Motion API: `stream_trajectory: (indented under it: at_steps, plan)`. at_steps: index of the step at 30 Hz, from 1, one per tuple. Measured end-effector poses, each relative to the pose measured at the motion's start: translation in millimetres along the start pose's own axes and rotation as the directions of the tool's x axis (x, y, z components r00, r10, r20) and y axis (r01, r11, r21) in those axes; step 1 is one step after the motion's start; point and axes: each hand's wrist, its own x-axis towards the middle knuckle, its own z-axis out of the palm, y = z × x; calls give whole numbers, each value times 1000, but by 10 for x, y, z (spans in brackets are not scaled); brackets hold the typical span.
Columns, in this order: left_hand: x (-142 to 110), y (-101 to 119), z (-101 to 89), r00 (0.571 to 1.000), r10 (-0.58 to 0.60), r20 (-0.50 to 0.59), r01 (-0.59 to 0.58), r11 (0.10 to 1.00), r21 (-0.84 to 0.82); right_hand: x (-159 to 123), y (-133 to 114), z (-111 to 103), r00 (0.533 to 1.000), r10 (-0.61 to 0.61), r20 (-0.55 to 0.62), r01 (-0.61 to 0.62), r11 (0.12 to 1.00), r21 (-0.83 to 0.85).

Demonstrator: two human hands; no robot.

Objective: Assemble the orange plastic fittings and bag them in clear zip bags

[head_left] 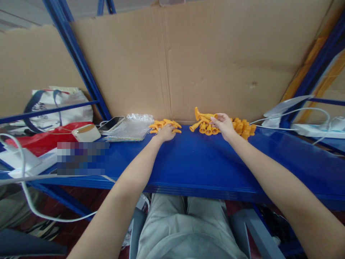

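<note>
Blue metal bench top (199,162) before me, a tall brown cardboard panel (210,61) standing along its far edge, blue metal uprights (78,64) framing it.

My right hand (225,125): thumb and fingers brought together on the right end of an orange plastic-looking piece with a ridged shaft and hammer-like head (207,116). Head points away to the left, above a group of orange flared pieces with round open ends (208,130) turned toward me. Just right of my wrist, a cluster of knobby orange pieces (244,127), packed close together on the bench.

My left hand (167,133): palm down, fingers curved over a small heap of slim, curved orange pieces (161,125) near the panel. Cannot tell whether the fingers grip one or only rest on the heap. Bare blue surface between the two groups.

Left of the heap, near it: a flat stack of clear plastic sleeves (128,129), then a dark-screened phone with a pale edge (112,124). Farther left, a cream rounded block (86,133) beside a bright red sheet (51,136); beyond these, a white tote bag with navy handles (71,108). Far right, a white power strip (320,130) with a pale cable.
</note>
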Motion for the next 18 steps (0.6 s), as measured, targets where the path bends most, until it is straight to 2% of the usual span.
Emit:
stream_trajectory:
  at_steps: [6, 10, 12, 14, 16, 18]
  plan:
    - [-32, 83, -59, 997, -65, 35, 64, 998, 19, 83, 136, -31, 992, -117, -39, 113, 988, -102]
    - [-48, 113, -100, 997, -60, 40, 60, 998, 15, 58, 171, -43, 972, -235, 25, 232, 932, -279]
    - [-53, 122, -110, 997, -59, 40, 59, 998, 7, 21, 160, -43, 948, -304, 94, 314, 841, -441]
    - [-58, 131, -116, 997, -71, 35, 71, 997, -3, -23, 142, -33, 916, -357, 183, 393, 702, -594]
    - [-63, 142, -122, 997, -79, 25, 79, 997, -3, -66, 123, -10, 888, -370, 272, 449, 575, -684]
    - [-68, 156, -131, 997, -80, 14, 80, 997, 7, -100, 106, 21, 869, -354, 347, 488, 492, -721]
